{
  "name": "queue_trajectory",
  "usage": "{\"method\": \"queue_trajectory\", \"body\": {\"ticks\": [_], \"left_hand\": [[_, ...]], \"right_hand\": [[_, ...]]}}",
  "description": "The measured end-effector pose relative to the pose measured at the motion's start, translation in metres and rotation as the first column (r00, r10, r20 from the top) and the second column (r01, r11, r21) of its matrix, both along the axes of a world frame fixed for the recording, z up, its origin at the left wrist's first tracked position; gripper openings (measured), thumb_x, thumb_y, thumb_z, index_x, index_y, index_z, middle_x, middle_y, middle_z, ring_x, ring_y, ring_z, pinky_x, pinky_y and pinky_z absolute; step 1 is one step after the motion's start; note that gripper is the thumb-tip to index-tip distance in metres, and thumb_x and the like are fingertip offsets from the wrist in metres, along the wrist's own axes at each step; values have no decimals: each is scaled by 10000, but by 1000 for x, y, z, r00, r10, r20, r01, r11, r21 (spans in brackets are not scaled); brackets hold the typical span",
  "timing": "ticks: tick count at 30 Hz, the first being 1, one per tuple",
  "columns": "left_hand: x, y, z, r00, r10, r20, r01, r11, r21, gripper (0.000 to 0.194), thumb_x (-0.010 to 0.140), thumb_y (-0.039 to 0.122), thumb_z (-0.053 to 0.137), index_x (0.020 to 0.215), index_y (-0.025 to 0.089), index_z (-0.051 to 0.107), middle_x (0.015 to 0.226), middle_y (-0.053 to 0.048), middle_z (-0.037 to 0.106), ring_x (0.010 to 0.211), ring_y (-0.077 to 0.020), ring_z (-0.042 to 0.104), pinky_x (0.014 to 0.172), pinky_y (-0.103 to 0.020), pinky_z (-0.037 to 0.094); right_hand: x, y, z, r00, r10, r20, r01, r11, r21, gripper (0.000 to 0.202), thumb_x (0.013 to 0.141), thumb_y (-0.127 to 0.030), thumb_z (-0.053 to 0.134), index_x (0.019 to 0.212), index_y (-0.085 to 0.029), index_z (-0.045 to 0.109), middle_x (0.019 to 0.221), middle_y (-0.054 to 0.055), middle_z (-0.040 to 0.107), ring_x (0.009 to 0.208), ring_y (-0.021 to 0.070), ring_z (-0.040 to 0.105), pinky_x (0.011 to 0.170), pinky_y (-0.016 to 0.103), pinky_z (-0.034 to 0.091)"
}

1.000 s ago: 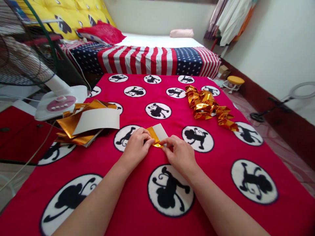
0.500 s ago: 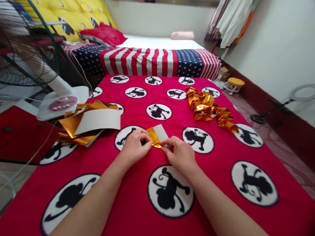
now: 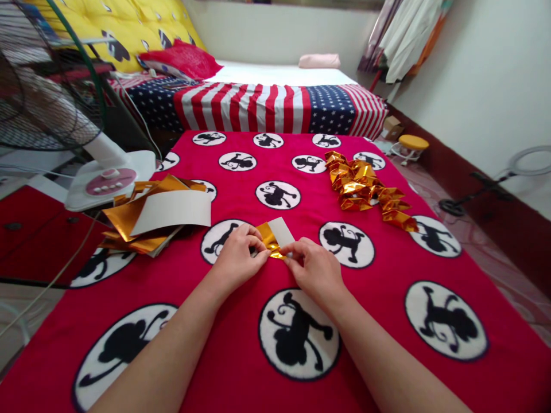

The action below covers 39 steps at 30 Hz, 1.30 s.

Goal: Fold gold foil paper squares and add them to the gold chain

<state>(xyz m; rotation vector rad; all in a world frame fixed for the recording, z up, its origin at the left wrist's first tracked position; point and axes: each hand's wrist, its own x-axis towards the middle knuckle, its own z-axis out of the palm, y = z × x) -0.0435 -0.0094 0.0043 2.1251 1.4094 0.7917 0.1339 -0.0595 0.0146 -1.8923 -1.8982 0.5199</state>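
Observation:
A small piece of gold foil paper, white on part of its face, lies on the red cloth with its near edge folded over. My left hand pinches the left end of that folded edge. At the right end, my right hand grips the fold between thumb and fingertips. A loose stack of gold and white sheets rests at the left. Several folded gold pieces form a cluster at the back right.
An electric fan stands at the left behind the sheets, with a cable hanging nearby. Beyond the cloth is a bed. A yellow stool and a ring-shaped stand are on the right.
My left hand's fingertips have shifted slightly right onto the fold, and the near edge of the paper looks more creased. My right hand has hardly moved.

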Motion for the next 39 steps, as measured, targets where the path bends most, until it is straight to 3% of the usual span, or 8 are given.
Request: {"method": "queue_trajectory", "body": {"ticks": [8,12,15,18,22,26,33,39], "left_hand": [[6,0,0,999,21,-46,-19,999,29,155,684,137,669,547,175,607,840,-40,591,849,-192,584,816,-349,480],[5,-1,-1,999,5,-46,-2,999,47,63,699,137,669,670,192,674,836,-32,586,863,-199,577,826,-358,468],[5,-2,-4,999,-28,-42,30,998,56,168,744,135,631,767,253,749,874,-27,596,912,-198,570,869,-365,450],[9,-4,-6,998,1,-56,2,998,62,224,740,119,610,739,277,769,891,-29,597,925,-196,565,890,-364,446],[15,-7,-6,992,86,-93,-77,992,96,109,746,216,662,719,244,764,876,-43,589,909,-212,558,875,-374,459],[16,-8,-6,992,81,-99,-71,993,97,79,741,312,722,725,246,762,880,-42,587,912,-219,553,864,-377,460],[13,-4,-12,996,74,-58,-70,995,77,66,747,219,699,752,242,761,880,-36,600,916,-215,560,883,-381,461],[12,-3,-13,997,63,-35,-61,997,51,151,778,164,656,777,257,774,889,-34,609,921,-205,559,903,-380,452]], "right_hand": [[0,0,3,1000,-4,9,5,1000,-14,168,841,-265,647,976,-322,730,805,-36,661,684,123,584,590,244,337],[0,1,3,1000,-8,14,8,1000,-11,171,838,-264,647,972,-324,736,810,-32,662,697,126,590,590,245,337],[-1,1,3,1000,-13,10,14,1000,-5,177,833,-262,644,965,-334,738,798,-38,659,692,126,589,581,245,330],[0,0,4,1000,-18,1,18,1000,-6,188,827,-253,638,960,-340,738,785,-44,659,678,124,588,574,246,328],[-1,1,6,1000,-27,-6,27,1000,-11,163,840,-291,628,941,-333,748,810,-35,677,703,130,604,592,250,342],[-5,5,5,996,-87,1,87,996,-12,148,846,-397,636,887,-319,755,818,-28,701,718,143,617,589,256,340],[-1,6,2,997,-80,-21,79,996,-27,155,823,-268,637,895,-335,756,758,-41,691,668,129,601,569,243,333],[2,5,0,999,-48,-24,47,999,-7,183,831,-256,623,924,-337,759,766,-38,681,674,127,595,564,242,324]]}}
